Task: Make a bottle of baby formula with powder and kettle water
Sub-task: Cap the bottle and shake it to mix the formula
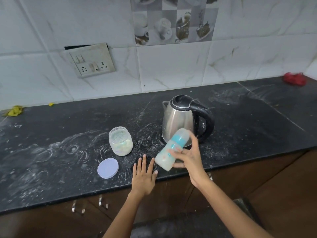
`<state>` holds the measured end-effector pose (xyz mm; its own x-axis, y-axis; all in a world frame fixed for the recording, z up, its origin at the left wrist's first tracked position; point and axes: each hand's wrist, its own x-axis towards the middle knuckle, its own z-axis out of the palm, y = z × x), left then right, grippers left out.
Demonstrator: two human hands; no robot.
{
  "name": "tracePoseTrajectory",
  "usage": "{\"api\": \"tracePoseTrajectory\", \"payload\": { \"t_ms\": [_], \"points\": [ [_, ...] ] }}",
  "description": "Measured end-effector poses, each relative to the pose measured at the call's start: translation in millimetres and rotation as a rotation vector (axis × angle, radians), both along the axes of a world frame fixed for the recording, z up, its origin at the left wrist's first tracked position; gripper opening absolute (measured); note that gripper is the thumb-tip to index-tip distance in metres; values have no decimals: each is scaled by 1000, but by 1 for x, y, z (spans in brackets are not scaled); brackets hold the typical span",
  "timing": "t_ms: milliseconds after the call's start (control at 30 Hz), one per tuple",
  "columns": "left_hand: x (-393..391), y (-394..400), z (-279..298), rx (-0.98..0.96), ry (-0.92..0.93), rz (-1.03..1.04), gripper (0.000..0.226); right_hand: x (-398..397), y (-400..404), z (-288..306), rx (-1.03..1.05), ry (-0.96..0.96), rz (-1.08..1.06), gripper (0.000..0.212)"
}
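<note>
Head view: at centre right of the frame the right hand (187, 156) grips a baby bottle (172, 149), blurred, tilted with its teal collar toward the steel kettle (184, 120) just behind. The left hand (144, 175) lies flat, fingers straight, on the black countertop (51, 160). Left of centre stands an open powder jar (121, 140), its lid (108, 168) lying below it.

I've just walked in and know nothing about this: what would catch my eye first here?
Probably the baby bottle, tilted and milky, held by the right hand in front of the steel kettle. The left hand lies flat on the black counter. To the left stands an open jar of powder, its lid lying nearby.
</note>
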<state>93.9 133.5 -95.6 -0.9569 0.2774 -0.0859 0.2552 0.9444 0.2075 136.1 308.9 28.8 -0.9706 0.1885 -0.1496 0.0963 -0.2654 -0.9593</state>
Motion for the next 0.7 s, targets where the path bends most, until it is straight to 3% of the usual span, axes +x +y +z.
{"api": "tracePoseTrajectory", "payload": {
  "t_ms": [67,167,233,300,433,533,633,700],
  "points": [
    [2,3,3,0,-14,12,72,-1,4,-2,-69,-3,-92,90],
    [2,2,4,15,-11,-26,77,3,0,-2,97,-42,92,97],
    [1,2,4,25,60,-22,88,2,1,-5,50,-11,3,97],
    [2,3,6,14,8,-32,98,0,5,-4,-12,4,-96,95],
    [3,-2,2,-13,-11,-18,67,4,2,-1,108,-28,98,99],
    [1,1,4,-40,-68,-24,66,1,5,3,-27,16,-76,95],
    [1,1,1,1,-27,-33,69,1,2,11,98,-45,108,97],
    [0,0,-1,11,-46,-7,70,4,4,16,52,-46,172,94]
  ]
}}
